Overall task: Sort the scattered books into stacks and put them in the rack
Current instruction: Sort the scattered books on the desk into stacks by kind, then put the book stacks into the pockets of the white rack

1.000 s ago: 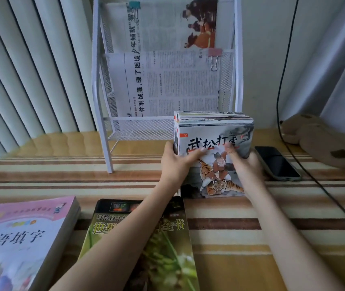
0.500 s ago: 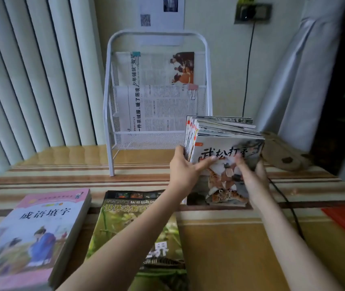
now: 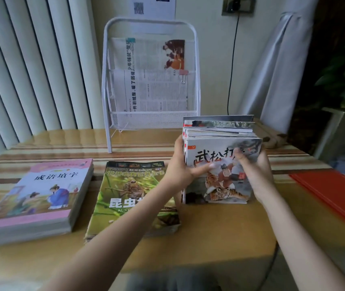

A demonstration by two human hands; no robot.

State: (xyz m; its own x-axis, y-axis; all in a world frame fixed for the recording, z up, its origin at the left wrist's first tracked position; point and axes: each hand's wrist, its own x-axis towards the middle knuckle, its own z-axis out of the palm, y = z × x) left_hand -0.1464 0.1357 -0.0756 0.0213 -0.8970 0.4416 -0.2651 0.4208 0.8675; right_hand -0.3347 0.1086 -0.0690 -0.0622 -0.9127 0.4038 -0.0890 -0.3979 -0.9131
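A bundle of thin picture books stands on edge on the table, its front cover showing a man and a tiger. My left hand grips the bundle's left side, thumb across the cover. My right hand grips its right side, thumb on the cover. A pink-edged stack of books lies flat at the left. A green insect book stack lies flat in the middle, partly under my left forearm. The white wire rack stands at the back, with newspapers in its upper pockets.
An orange-red folder lies at the table's right edge. A black cable hangs from a wall socket behind the rack. Vertical blinds cover the left, a curtain and a plant fill the right. The striped tablecloth covers the table.
The view has pulled back and tilted up, so more of the rack and both flat stacks show. Both hands keep the upright bundle in the same hold; its top edges look more squared.
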